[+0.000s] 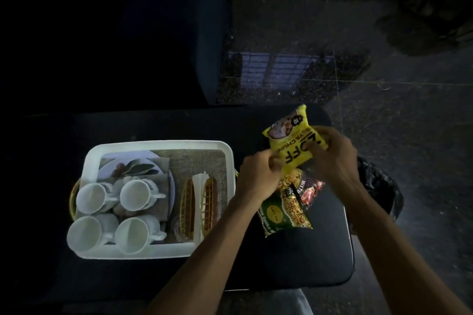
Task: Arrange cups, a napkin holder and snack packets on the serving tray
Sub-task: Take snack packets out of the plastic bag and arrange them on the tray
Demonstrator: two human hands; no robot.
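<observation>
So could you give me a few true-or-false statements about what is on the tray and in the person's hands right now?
1. Four white cups stand on the serving tray. True.
2. Both hands hold the yellow packet. True: left hand, right hand.
3. The napkin holder is off the tray. False: it stands on the tray, right of the cups.
4. All snack packets are on the tray. False: the green packet and red packet lie on the dark surface beside it.
</observation>
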